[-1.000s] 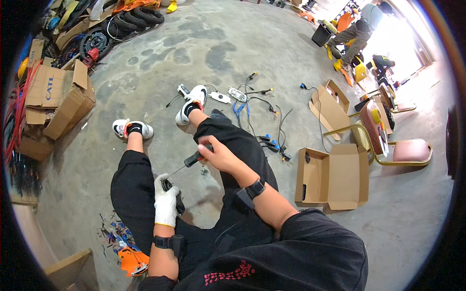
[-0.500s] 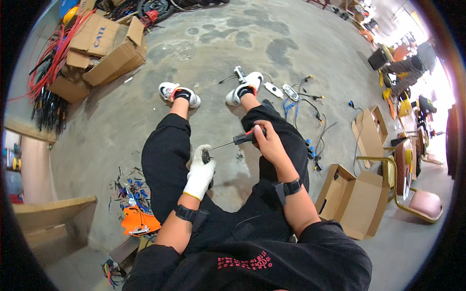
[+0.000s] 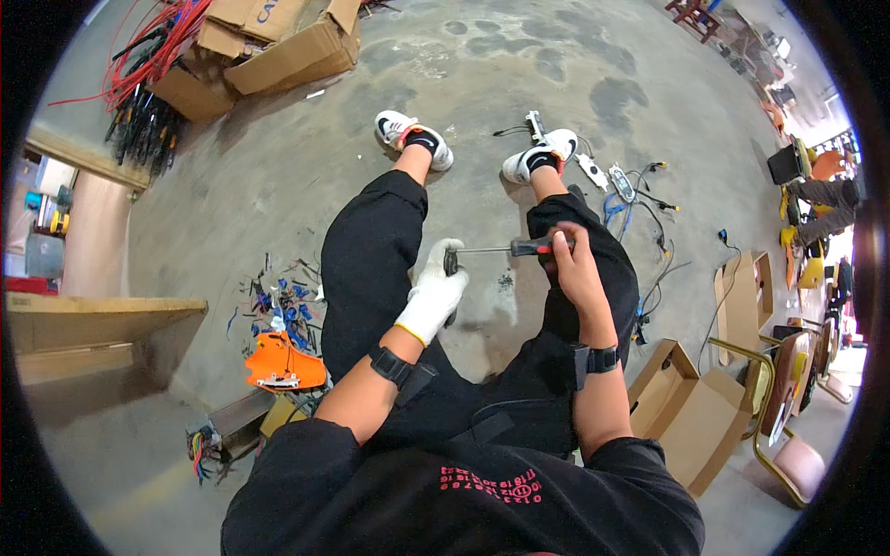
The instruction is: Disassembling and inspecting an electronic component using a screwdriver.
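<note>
My left hand (image 3: 434,295), in a white glove with a yellow cuff edge, is closed around a small black part (image 3: 451,260), too small to make out its kind. Bare, my right hand (image 3: 577,259) grips the black and red handle of a screwdriver (image 3: 491,249). The screwdriver lies nearly level between my hands, its tip at the black part. Both hands are above the gap between my knees. Most of the black part is hidden by the glove.
White charger-like housings (image 3: 591,172) and cables (image 3: 660,236) lie near my right foot. Open cardboard boxes (image 3: 695,412) and a chair (image 3: 788,445) stand at right. Blue and black scraps (image 3: 289,310) and an orange piece (image 3: 286,362) lie at left, near a wooden ledge (image 3: 102,310).
The whole view has shifted, so things appear farther right. The screwdriver has gone from slanted to nearly level; both hands keep hold of their things.
</note>
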